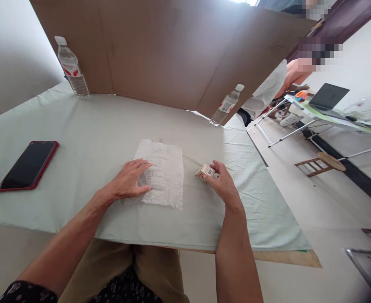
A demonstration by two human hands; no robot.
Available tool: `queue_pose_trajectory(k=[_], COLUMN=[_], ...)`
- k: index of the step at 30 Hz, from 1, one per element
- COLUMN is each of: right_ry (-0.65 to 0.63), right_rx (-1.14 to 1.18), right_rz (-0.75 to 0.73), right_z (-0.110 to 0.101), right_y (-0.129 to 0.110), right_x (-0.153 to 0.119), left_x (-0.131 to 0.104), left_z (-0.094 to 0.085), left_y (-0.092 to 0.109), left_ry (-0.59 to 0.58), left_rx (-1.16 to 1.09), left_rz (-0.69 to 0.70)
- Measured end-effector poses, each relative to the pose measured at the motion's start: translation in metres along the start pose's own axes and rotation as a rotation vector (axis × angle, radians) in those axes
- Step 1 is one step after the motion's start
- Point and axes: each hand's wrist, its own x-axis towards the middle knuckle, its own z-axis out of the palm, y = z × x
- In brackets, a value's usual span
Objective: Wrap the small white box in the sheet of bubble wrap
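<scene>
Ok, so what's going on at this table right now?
A person's right hand grips a small box between thumb and fingers, just right of a translucent sheet lying on the cloth. The left hand is open at the sheet's left side. A phone lies further left, and two bottles stand by the cardboard panel.
</scene>
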Motion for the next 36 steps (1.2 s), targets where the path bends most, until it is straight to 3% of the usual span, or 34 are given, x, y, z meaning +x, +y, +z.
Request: queue_pose_trajectory(k=[6,11,15,20,23,31,36], right_ry=[-0.059,0.013,-0.005,-0.147,-0.215,-0.209,-0.265], right_rx=[-0.117,0.068,0.262,0.334,0.401,0.628,0.570], right_rz=[-0.023,-0.008,-0.141,-0.325,-0.356,-0.206,-0.227], right_z=[0.004,0.010,0.014,0.016,0.024,0.067,0.072], right_y=[-0.012,-0.029,-0.059,-0.105,-0.120,-0.101,-0.093], right_x=[-0.002,-0.002,-0.006,-0.010,-0.008,-0.003,-0.004], left_x=[-0.001,0.000,0.001,0.002,0.002,0.004,0.005], left_z=[-0.001,0.000,0.001,0.003,0.004,-0.002,-0.001], left_y=[-0.001,0.002,0.003,0.001,0.000,0.001,-0.001], left_ry=[0.007,-0.011,-0.002,0.005,0.007,-0.031,-0.047], left_rx=[0.023,0.036,0.040,0.043,0.050,0.042,0.036], left_rz=[0.009,0.011,0.007,0.007,0.011,-0.009,-0.026])
